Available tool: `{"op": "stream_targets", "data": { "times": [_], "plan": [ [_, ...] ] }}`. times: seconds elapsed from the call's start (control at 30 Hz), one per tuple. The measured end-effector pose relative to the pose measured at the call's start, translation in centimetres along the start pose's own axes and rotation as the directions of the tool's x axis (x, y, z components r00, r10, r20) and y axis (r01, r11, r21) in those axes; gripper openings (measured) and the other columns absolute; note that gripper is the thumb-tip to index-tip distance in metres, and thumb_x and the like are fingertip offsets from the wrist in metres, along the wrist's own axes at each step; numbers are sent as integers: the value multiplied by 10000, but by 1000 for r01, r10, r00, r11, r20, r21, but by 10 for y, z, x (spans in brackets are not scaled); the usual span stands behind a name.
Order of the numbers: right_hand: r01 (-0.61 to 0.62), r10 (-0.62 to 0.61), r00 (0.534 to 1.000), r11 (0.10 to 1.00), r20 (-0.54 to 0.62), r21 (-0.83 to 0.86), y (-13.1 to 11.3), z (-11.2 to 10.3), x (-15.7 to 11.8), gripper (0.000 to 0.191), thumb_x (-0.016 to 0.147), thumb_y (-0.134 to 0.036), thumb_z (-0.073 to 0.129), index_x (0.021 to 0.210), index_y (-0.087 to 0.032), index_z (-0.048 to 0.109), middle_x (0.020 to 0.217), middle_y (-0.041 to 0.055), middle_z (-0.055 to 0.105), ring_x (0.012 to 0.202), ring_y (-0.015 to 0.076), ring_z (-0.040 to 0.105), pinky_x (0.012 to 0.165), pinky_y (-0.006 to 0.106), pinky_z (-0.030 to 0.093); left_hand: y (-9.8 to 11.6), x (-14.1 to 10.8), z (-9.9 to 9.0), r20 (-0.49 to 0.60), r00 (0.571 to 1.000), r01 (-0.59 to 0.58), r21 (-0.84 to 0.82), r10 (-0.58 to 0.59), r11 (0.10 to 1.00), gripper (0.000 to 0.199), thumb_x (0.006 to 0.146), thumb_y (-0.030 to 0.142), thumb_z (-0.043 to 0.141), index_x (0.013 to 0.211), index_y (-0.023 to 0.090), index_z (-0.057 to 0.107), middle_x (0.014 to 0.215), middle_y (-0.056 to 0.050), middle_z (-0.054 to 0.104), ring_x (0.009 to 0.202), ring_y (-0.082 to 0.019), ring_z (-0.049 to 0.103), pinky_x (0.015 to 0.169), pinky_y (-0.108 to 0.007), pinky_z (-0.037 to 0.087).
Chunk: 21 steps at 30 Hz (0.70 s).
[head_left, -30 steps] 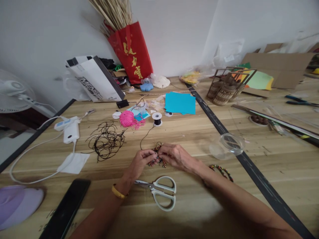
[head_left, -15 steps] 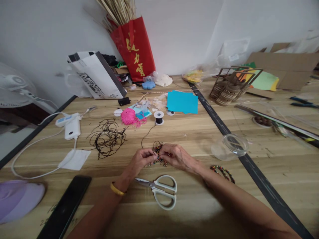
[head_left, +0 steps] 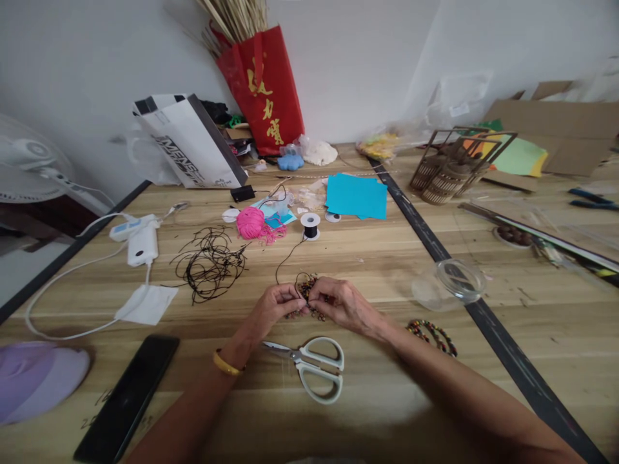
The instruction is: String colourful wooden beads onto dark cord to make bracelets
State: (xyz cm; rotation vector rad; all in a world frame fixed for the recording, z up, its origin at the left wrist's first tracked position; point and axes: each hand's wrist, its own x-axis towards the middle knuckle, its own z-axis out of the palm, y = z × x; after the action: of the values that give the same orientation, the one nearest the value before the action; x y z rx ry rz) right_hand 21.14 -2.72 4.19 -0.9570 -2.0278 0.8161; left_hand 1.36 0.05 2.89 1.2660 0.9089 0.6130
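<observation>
My left hand (head_left: 279, 305) and my right hand (head_left: 342, 303) meet over a small heap of multicoloured beads (head_left: 319, 314), fingertips pinched close together. A thin black cord (head_left: 285, 260) runs from a white spool (head_left: 310, 227) down to the fingers and loops up between them. Both hands pinch at this cord; whether a bead sits between the fingertips is too small to tell. White-handled scissors (head_left: 309, 366) lie just below the hands, blades pointing left. Right of my right forearm lie beaded bracelets (head_left: 432, 336).
Tangled black cord (head_left: 210, 267) lies left of the hands, pink yarn (head_left: 250, 223) and blue paper (head_left: 356, 196) behind. A clear round container (head_left: 459, 281) stands at right. A black phone (head_left: 128, 396) and a purple-and-white object (head_left: 41, 383) lie at front left.
The view has shifted slightly, so everything sits a little differently in the picture. Both hands keep their pinch over the beads, with only slight finger movement.
</observation>
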Motion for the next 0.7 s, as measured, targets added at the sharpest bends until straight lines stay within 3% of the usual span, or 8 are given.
{"op": "stream_targets", "data": {
  "times": [0.2,0.47,0.7],
  "plan": [
    [-33,33,999,999,1,21,-1,-1,-1,76,843,-105,575,812,-159,618,767,7,623,694,116,565,628,207,406,2,-1,-1,37,999,31,-24,-30,999,318,662,394,756,689,125,590,659,-39,689,593,-126,600,540,-216,446],
    [-78,77,997,996,9,32,-2,-2,-1,77,849,-125,579,806,-153,635,749,4,618,660,109,536,605,206,389,-6,1,-8,64,998,-5,-21,7,1000,259,729,351,717,714,125,591,647,-26,677,550,-101,576,536,-205,446],
    [-8,7,1000,1000,27,22,-6,5,-4,82,875,-145,566,841,-166,637,834,35,632,766,143,585,686,241,435,-13,5,-10,50,999,0,-82,4,997,279,690,343,746,710,121,579,627,-24,665,536,-103,576,534,-210,454]
  ]
}}
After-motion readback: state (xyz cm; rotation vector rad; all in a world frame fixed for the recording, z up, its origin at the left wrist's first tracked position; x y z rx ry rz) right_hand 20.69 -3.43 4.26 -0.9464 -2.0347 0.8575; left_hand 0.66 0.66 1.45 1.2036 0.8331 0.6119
